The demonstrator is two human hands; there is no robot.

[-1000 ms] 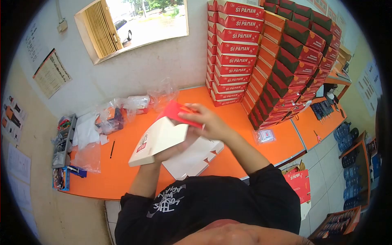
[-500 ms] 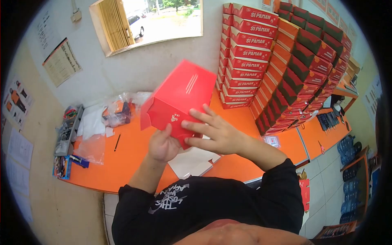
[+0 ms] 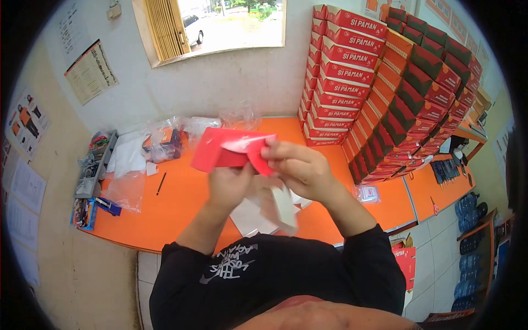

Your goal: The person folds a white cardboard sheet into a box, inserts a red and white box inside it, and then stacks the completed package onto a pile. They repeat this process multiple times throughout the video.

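Note:
A partly folded red cardboard box (image 3: pixel 225 146) is held up in front of me, above the orange table (image 3: pixel 181 203). Its pale inner side faces down toward my chest and is smeared by motion. My left hand (image 3: pixel 228 186) is closed on its lower left part, the thumb pointing up. On the right, my right hand (image 3: pixel 301 168) pinches a red flap between thumb and fingers. Below the hands, white cardboard pieces (image 3: pixel 250 217) lie on the table, partly covered by the box.
Tall stacks of finished red boxes (image 3: pixel 352 71) stand at the back right. Plastic bags (image 3: pixel 165 143), a black pen (image 3: pixel 161 183) and a grey tray of small items (image 3: pixel 93 170) are on the left. A small packet (image 3: pixel 368 193) and scissors (image 3: pixel 434 206) lie to the right.
The red box has been lowered and turned, so its pale inside now shows. My right hand has shifted from the box's side panel to a flap at its right edge.

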